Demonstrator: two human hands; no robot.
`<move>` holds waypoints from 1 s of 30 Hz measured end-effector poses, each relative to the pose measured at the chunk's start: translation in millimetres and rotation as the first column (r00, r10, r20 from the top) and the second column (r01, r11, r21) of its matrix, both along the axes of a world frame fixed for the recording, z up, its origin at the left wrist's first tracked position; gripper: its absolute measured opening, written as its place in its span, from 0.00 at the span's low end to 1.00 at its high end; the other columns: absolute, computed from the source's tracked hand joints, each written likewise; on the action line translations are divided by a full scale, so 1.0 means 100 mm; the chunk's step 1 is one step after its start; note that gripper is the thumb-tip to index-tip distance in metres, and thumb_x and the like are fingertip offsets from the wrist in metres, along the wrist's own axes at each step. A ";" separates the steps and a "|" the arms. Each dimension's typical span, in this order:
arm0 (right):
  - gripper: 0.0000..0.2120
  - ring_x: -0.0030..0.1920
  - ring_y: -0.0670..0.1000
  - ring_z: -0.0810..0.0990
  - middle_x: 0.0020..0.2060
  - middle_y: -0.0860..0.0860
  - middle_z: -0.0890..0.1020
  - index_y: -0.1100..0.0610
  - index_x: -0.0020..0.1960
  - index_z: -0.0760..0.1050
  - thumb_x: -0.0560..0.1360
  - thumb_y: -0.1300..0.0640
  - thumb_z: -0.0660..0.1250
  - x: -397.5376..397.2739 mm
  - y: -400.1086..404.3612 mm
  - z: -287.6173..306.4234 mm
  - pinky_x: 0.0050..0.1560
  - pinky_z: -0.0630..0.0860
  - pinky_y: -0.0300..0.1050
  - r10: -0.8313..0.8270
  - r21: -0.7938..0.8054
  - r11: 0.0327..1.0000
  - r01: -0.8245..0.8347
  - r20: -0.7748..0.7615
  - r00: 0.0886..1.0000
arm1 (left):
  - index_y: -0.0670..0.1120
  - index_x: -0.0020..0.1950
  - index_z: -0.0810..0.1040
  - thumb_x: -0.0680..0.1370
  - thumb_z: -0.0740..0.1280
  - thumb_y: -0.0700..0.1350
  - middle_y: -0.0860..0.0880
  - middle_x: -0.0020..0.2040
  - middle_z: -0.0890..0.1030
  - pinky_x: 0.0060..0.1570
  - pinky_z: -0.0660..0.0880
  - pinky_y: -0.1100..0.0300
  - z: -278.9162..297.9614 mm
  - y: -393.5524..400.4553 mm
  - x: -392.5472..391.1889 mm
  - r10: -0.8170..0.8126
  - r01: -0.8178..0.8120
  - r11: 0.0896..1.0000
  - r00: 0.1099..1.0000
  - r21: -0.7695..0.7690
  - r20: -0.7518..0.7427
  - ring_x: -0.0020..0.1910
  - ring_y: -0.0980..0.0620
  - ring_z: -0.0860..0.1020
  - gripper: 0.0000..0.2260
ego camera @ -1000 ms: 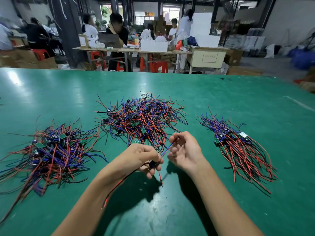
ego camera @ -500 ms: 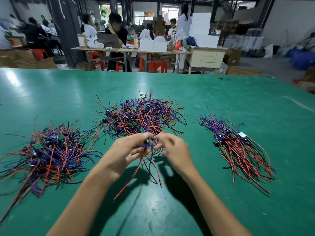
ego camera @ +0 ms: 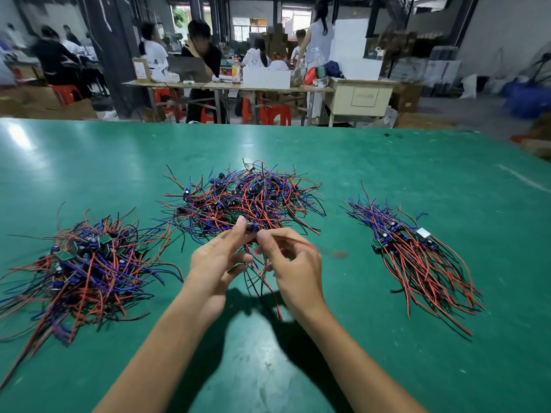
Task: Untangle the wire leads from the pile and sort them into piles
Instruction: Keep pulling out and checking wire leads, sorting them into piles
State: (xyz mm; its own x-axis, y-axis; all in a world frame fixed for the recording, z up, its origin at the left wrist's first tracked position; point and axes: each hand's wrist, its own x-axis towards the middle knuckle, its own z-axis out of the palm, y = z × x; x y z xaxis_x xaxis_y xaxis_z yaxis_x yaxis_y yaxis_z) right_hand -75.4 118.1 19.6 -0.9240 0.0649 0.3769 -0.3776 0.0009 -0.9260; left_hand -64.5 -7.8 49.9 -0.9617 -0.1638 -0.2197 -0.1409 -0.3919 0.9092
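- Green table (ego camera: 387, 174) spreads under and beyond both hands, carrying three heaps of red, blue and black wire leads.
- Left pile (ego camera: 80, 263) lies well to the left of the left hand, a loose tangle with small green boards showing among the wires.
- Middle pile (ego camera: 244, 198) sits just beyond the fingertips of both hands, the most knotted of the three; its near edge reaches the hands.
- Right pile (ego camera: 417, 257) lies to the right of the right hand, apart from it, its leads combed roughly one way with the red and black tails trailing toward the near right.
- Left hand (ego camera: 216, 257) is raised in front of the middle pile, thumb and forefinger pinching a small dark component (ego camera: 251, 227) at the top of a held lead.
- Right hand (ego camera: 293, 263) is just beside the left, fingers curled, its fingertips pinching wire close beside that same component; a blurred strand streaks off to its right.
- Held lead (ego camera: 265, 289) hangs between the two hands, its thin red and black tails dropping toward the table below the wrists.
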 end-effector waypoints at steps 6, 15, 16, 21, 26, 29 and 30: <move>0.09 0.27 0.46 0.74 0.33 0.51 0.84 0.55 0.41 0.81 0.79 0.55 0.70 -0.10 0.07 0.12 0.28 0.70 0.37 0.017 -0.197 0.980 0.013 0.153 0.988 | 0.47 0.46 0.87 0.68 0.77 0.53 0.48 0.44 0.88 0.37 0.74 0.62 -0.05 0.10 0.03 0.052 -0.098 0.980 0.965 -0.171 -0.255 0.28 0.57 0.75 0.12; 0.08 0.32 0.43 0.74 0.31 0.45 0.79 0.56 0.43 0.75 0.81 0.60 0.65 -0.20 0.52 0.28 0.36 0.69 0.38 0.431 0.143 0.879 -0.455 0.172 0.886 | 0.45 0.55 0.84 0.77 0.63 0.59 0.41 0.46 0.87 0.32 0.80 0.61 -0.04 -0.14 -0.08 -0.264 0.229 0.952 0.950 -0.204 -0.167 0.34 0.47 0.85 0.20; 0.08 0.33 0.43 0.73 0.31 0.44 0.79 0.56 0.43 0.76 0.81 0.61 0.66 -0.20 0.53 0.26 0.37 0.69 0.38 0.431 0.244 0.850 -0.467 0.188 0.882 | 0.44 0.55 0.85 0.75 0.64 0.61 0.40 0.45 0.87 0.33 0.81 0.61 -0.03 -0.14 -0.07 -0.317 0.290 0.935 0.941 -0.206 -0.113 0.34 0.46 0.85 0.23; 0.12 0.39 0.47 0.73 0.39 0.58 0.81 0.60 0.47 0.81 0.81 0.51 0.68 -0.24 0.56 0.15 0.44 0.72 0.52 0.266 0.503 0.804 -0.318 0.175 0.948 | 0.41 0.59 0.83 0.77 0.71 0.44 0.41 0.49 0.87 0.42 0.83 0.57 -0.07 -0.01 0.02 -0.377 0.300 0.884 0.911 -0.357 -0.169 0.42 0.40 0.86 0.13; 0.15 0.41 0.49 0.75 0.37 0.47 0.76 0.55 0.44 0.75 0.85 0.50 0.59 -0.26 0.53 0.07 0.48 0.71 0.52 0.153 0.613 0.770 -0.178 0.094 0.984 | 0.41 0.60 0.81 0.79 0.70 0.37 0.41 0.48 0.87 0.39 0.83 0.58 -0.11 0.02 0.01 -0.336 0.288 0.885 0.939 -0.366 -0.074 0.39 0.42 0.86 0.10; 0.11 0.44 0.51 0.77 0.41 0.48 0.80 0.51 0.45 0.77 0.84 0.50 0.61 -0.27 0.49 0.02 0.49 0.74 0.52 0.066 0.622 0.777 -0.089 0.061 0.996 | 0.39 0.57 0.82 0.78 0.71 0.35 0.40 0.45 0.87 0.36 0.82 0.60 -0.14 0.02 0.00 -0.325 0.290 0.868 0.945 -0.404 -0.019 0.38 0.43 0.86 0.09; 0.11 0.44 0.50 0.78 0.43 0.48 0.82 0.51 0.47 0.79 0.83 0.50 0.62 -0.26 0.46 0.01 0.50 0.74 0.50 0.060 0.602 0.794 -0.086 0.062 0.996 | 0.38 0.56 0.83 0.78 0.71 0.36 0.40 0.44 0.87 0.36 0.81 0.61 -0.15 0.02 0.00 -0.319 0.284 0.864 0.948 -0.414 -0.014 0.38 0.43 0.86 0.07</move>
State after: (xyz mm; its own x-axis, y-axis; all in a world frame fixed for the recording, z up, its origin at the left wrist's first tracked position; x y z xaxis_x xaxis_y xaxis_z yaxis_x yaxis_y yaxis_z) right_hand -101.7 164.3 20.6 -0.9310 -0.2324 0.2815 -0.3642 0.5385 -0.7599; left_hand -64.9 -5.9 34.9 -0.9898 0.0795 -0.1181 -0.1135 0.0595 0.9918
